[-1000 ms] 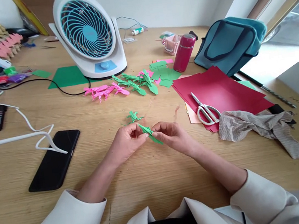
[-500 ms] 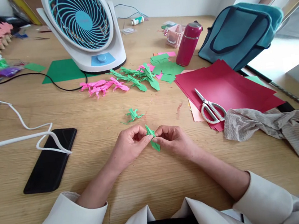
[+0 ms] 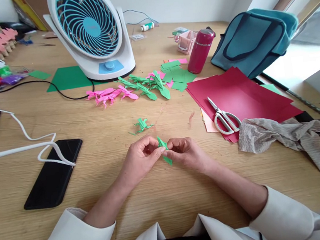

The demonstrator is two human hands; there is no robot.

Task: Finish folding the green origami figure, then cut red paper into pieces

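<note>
Between my fingertips is a small folded green paper piece (image 3: 168, 160), its points sticking out above and below. My left hand (image 3: 141, 156) pinches it from the left, thumb on top. From the right, my right hand (image 3: 186, 153) grips it with thumb and forefinger, and both thumb tips nearly meet on the paper. My fingers cover its middle folds. Just beyond my hands a green folded paper figure (image 3: 142, 125) with thin legs stands on the wooden table (image 3: 148, 215). Farther back lie several green folded pieces (image 3: 160, 85) beside several pink folded figures (image 3: 110, 94).
White-handled scissors (image 3: 224, 118) lie on red paper sheets (image 3: 250, 93), with a crumpled cloth (image 3: 266, 134) nearby. A phone (image 3: 53, 176) rests at left beneath a white stand (image 3: 35, 146). Behind are a fan (image 3: 109, 66), a red bottle (image 3: 201, 50) and a teal bag (image 3: 249, 42).
The view has shifted slightly. My thumbs have moved a little on the green paper, and less of its lower part shows. Both hands keep their pinch.
</note>
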